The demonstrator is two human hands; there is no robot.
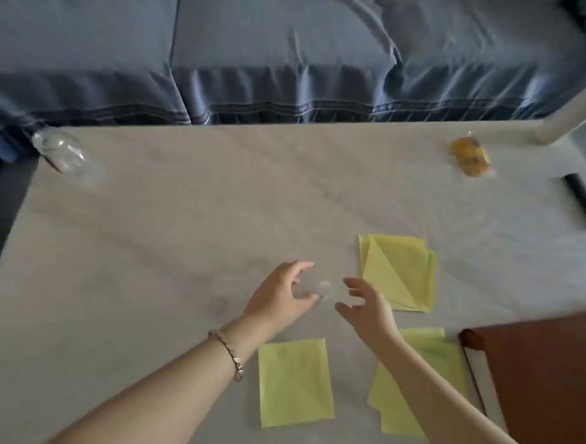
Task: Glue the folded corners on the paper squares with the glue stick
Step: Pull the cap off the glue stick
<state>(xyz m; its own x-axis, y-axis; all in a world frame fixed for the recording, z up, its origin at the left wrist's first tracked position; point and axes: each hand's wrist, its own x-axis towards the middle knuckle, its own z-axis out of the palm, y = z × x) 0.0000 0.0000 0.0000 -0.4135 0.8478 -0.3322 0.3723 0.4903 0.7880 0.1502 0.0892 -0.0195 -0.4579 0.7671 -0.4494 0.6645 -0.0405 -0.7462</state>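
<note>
Behind surface: blue sofa (261, 48), filling the far side.
Surface (182, 215): grey creased cloth cover.
Right corner: brown board (543, 374), just beside the papers.
Paper squares: folded stack (401, 273) beyond right hand; single square (295, 381) between forearms; loose pile (444, 361) partly under right forearm.
Left hand (280, 296): grip wide, fingers spread, nothing held.
Right hand (368, 309): likewise spread and empty, facing the left.
Between hands: small pale round thing (324, 288), blurred; glue stick or cap, cannot tell.
Far right: dark stick-shaped object (584, 200), well apart.
Risk: round thing probably rolls if nudged rather than pinched; forearm drag could scatter loose pile.
</note>
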